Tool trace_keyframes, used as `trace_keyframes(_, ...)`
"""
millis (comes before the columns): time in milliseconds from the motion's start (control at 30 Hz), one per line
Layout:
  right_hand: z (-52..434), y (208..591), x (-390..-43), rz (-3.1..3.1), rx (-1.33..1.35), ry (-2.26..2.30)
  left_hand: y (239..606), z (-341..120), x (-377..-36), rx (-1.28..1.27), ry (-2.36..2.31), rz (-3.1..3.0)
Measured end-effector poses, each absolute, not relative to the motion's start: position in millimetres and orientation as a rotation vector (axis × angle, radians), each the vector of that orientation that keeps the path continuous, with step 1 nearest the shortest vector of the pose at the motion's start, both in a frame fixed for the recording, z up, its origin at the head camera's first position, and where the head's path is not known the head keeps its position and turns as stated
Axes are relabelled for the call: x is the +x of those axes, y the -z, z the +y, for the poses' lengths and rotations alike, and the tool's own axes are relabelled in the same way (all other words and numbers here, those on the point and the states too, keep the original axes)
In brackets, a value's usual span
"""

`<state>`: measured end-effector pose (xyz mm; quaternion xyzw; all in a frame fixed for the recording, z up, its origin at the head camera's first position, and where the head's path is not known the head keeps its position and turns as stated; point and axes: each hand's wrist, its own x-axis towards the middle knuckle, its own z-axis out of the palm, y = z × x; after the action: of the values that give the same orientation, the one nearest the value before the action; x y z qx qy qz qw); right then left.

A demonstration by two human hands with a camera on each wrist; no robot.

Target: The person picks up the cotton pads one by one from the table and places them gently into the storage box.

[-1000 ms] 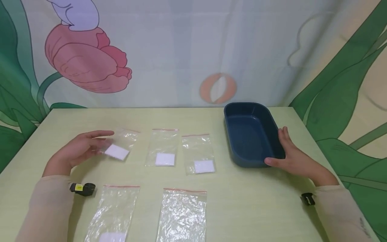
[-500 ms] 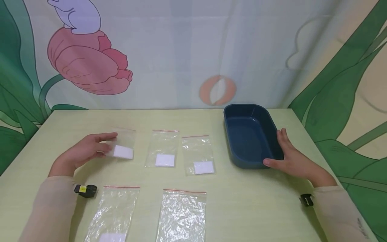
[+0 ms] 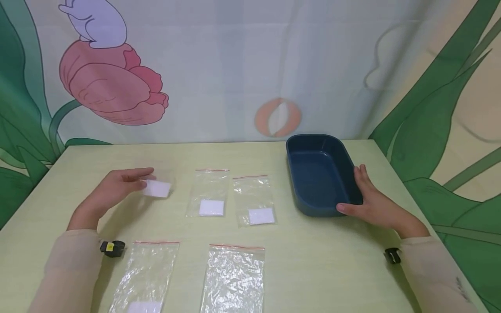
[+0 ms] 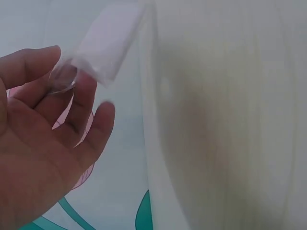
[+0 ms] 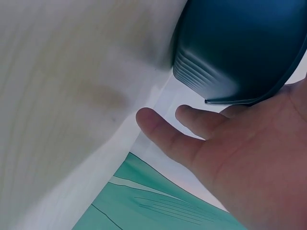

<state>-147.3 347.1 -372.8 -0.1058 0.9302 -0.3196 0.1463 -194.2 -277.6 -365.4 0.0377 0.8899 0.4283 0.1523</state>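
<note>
No readable writing anywhere here; only thin red strips run along the tops of the clear bags. Over at the left, the left hand pinches a small clear bag between thumb and fingertips, lifted just off the table, its white square pad showing pale and a little blurred. The left wrist view confirms it: fingers curled lightly around the bag's edge, the rest of the bag sticking up past them.

Across at the right, the right hand lies against the near right side of the dark blue tub, fingers straight along its wall, thumb at the near corner, cupping rather than gripping. Nothing visible inside the tub.

Flat on the table in the middle lie two more bags, one just left of the other, each with a white pad at its near end. Nearer the camera sit two larger bags: the left one with a white pad at the frame's edge, the right one crinkled, its contents not visible.
</note>
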Motion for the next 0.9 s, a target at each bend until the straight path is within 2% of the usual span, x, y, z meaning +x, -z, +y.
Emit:
trace_keyframes(667, 336, 374, -155, 2.672, -0.341, 0.900, 363, -287, -180, 0.135, -1.326, 2.620)
trace_keyframes(900, 343, 375, -146, 2.703, -0.344, 0.893, 358, -275, -187, 0.152, -1.401, 2.609)
